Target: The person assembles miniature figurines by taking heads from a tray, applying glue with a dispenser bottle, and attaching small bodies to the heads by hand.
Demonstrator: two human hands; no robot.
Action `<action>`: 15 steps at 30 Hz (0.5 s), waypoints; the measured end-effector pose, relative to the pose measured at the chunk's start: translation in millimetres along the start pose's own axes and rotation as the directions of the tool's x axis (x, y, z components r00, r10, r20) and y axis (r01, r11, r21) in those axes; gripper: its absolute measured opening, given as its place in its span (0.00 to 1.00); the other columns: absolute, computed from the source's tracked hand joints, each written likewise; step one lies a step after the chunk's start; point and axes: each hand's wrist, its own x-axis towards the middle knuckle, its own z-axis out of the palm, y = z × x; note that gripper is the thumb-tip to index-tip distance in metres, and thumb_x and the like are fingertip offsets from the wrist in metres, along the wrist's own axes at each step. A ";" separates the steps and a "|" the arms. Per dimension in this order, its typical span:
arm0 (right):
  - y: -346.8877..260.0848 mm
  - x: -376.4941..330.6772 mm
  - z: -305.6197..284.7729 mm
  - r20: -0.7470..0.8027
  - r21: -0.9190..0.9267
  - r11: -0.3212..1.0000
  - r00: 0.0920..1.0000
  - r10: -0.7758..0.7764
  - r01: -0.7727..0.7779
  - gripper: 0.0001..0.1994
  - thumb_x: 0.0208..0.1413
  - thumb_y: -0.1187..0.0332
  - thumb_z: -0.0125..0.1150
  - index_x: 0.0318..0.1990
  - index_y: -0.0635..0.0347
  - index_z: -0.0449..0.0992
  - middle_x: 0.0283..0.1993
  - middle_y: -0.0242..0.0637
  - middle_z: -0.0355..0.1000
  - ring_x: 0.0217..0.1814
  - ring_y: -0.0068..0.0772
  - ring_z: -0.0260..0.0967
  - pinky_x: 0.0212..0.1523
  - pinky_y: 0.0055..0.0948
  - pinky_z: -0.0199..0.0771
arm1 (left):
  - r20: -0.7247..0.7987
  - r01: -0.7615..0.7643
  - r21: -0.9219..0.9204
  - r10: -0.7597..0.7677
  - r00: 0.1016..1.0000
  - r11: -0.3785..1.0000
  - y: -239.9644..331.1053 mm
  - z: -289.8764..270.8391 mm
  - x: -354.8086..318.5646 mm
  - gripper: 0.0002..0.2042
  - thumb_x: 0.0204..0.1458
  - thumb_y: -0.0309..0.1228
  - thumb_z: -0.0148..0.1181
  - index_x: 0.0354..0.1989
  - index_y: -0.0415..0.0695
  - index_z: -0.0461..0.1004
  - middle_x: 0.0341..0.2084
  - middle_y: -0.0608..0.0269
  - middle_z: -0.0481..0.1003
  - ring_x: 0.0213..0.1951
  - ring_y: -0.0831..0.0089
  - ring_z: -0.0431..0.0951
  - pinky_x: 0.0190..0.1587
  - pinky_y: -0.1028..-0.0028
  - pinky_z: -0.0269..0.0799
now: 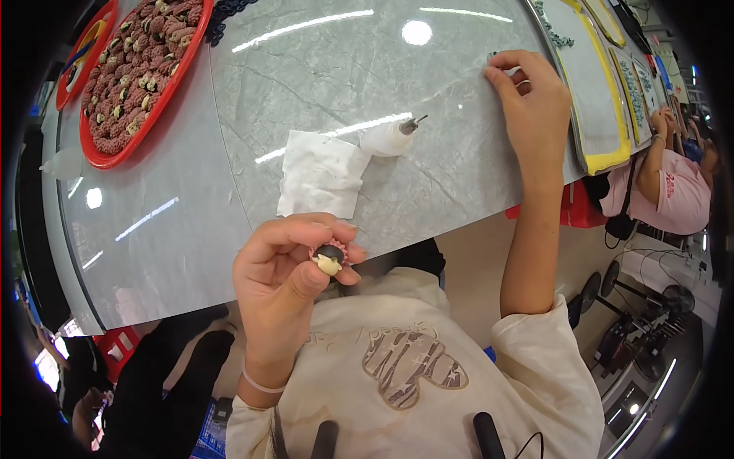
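Observation:
Near the table's front edge, my left hand (279, 275) is closed around a small figurine (329, 258) with a cream face, a black top and a bumpy pink surround. Its face side points up between my thumb and fingers. Farther off to the right, my right hand (529, 96) is bent over the tabletop with thumb and fingers drawn together. At its fingertips shows a tiny dark teal piece (492, 56), mostly hidden by the fingers. Between the hands lie a white squeeze bottle (388, 139) with a thin metal nozzle and a white cloth or tissue (321, 174), the bottle against its edge.
At the far left, a red tray (115, 159) holds many pink figurines, beside another red tray (64, 99). Yellow-edged trays (609, 159) with small teal pieces line the right side of the grey marbled table (443, 199). A person in pink (673, 191) works beyond them.

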 end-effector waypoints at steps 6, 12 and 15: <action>-17.7 -15.0 -9.0 0.054 0.425 0.904 0.998 0.026 -0.046 0.08 0.43 0.76 0.55 0.34 0.66 0.69 0.31 0.35 0.67 0.27 0.22 0.64 0.29 0.21 0.65 | 0.005 -0.046 -0.119 0.047 0.999 0.992 0.3 -9.5 -4.3 0.13 0.44 0.29 0.57 0.35 0.34 0.65 0.33 0.48 0.69 0.32 0.68 0.73 0.31 0.77 0.73; -54.6 -56.7 -45.1 0.341 0.815 0.527 0.935 -0.100 -0.241 0.08 0.48 0.72 0.54 0.35 0.66 0.67 0.37 0.44 0.63 0.28 0.26 0.63 0.28 0.19 0.65 | 0.057 -0.039 -0.209 0.052 0.997 0.977 0.5 -0.9 4.6 0.14 0.44 0.30 0.58 0.36 0.35 0.66 0.33 0.48 0.69 0.33 0.67 0.73 0.32 0.77 0.73; -60.8 -67.0 -34.2 0.356 0.889 0.404 0.881 -0.312 -0.216 0.08 0.47 0.71 0.55 0.33 0.66 0.67 0.36 0.46 0.63 0.28 0.25 0.62 0.28 0.19 0.64 | 0.090 -0.019 -0.215 0.039 0.995 0.976 -2.4 -0.1 3.0 0.13 0.44 0.29 0.58 0.36 0.35 0.66 0.34 0.50 0.69 0.33 0.65 0.74 0.34 0.75 0.73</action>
